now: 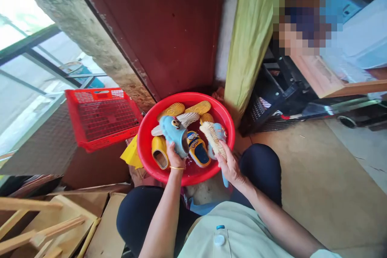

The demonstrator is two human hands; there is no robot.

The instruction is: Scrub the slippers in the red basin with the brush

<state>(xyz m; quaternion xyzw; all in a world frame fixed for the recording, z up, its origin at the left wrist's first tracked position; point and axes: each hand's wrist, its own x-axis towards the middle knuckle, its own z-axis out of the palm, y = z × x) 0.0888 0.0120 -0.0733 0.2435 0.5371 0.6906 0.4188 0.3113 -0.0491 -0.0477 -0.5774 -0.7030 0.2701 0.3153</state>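
Observation:
My left hand (175, 158) grips a light-blue clog (173, 131) with a cartoon eye on it, holding it above a red basin (141, 139). A scrubbing brush (212, 136) with pale bristles is in my right hand (231, 167), over the basin's right side. The brush and the held clog are apart. Inside the basin lie a yellow clog (159, 152), a yellow and dark-blue clog (198, 149), another light-blue clog (220, 131) partly behind the brush, and yellow soles (198, 107) turned up at the back. White ridged soles show behind the held clog.
A red plastic crate (105, 117) stands left of the basin. Wooden frame pieces (45, 229) lie at the lower left. Behind the basin is a dark red door (157, 28), with a yellow-green covered post (249, 44) beside it. A wooden-edged table (341, 88) is at right.

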